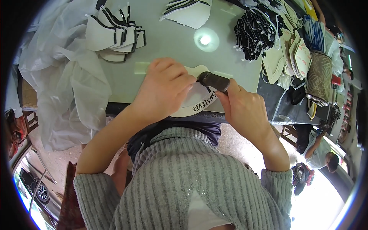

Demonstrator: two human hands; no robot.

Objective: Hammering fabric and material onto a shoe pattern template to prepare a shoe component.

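Observation:
A white curved shoe-part piece [193,105] with black lettering lies at the near edge of the pale green table [168,42]. My left hand [165,86] presses down on the piece, fingers curled over its left half. My right hand [239,105] grips a dark, blunt tool [214,81], whose tip meets the piece just beside my left fingertips. Most of the piece is hidden under my hands.
A stack of white pieces with black trim [113,34] lies at the back left, more white pieces [189,11] at the back middle. Black strips [255,32] and cream insoles [293,57] pile up at right. Clear plastic sheeting [65,80] drapes the table's left edge. Another person [326,157] sits at lower right.

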